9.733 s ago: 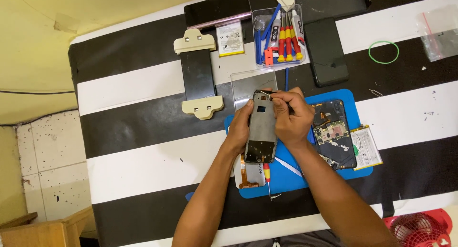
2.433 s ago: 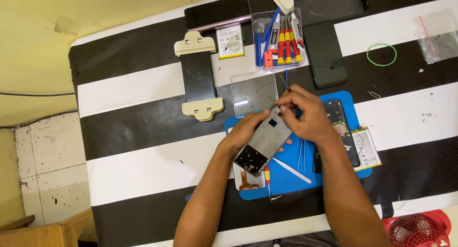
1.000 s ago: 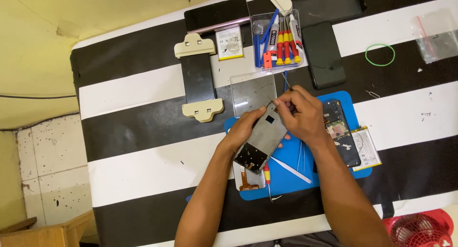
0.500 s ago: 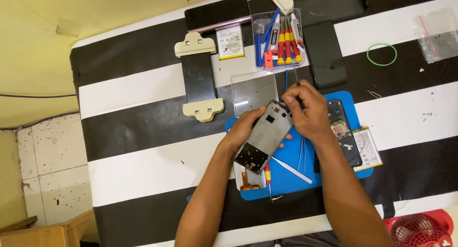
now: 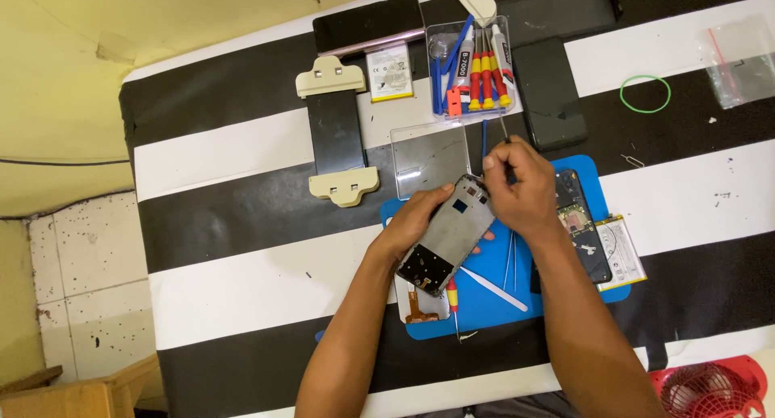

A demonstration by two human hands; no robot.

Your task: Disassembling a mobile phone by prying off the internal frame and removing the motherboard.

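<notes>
The left hand (image 5: 420, 220) cups a phone frame (image 5: 448, 244) from its left edge, long axis slanting up toward the right hand (image 5: 521, 192), which pinches a thin tool (image 5: 502, 127) just above the frame's upper corner, over the blue mat (image 5: 492, 301) on the counter (image 5: 242, 224)

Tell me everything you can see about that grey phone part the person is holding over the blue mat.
The phone frame is a flat, grey, metallic-looking rectangle with a small square opening near its upper end and a dark patch of components at its lower end. It is tilted diagonally, upper end toward the right, above the blue mat. The left hand holds it along its left edge, fingertips showing underneath, while the right hand touches its top corner, gripping a thin tool.
</notes>
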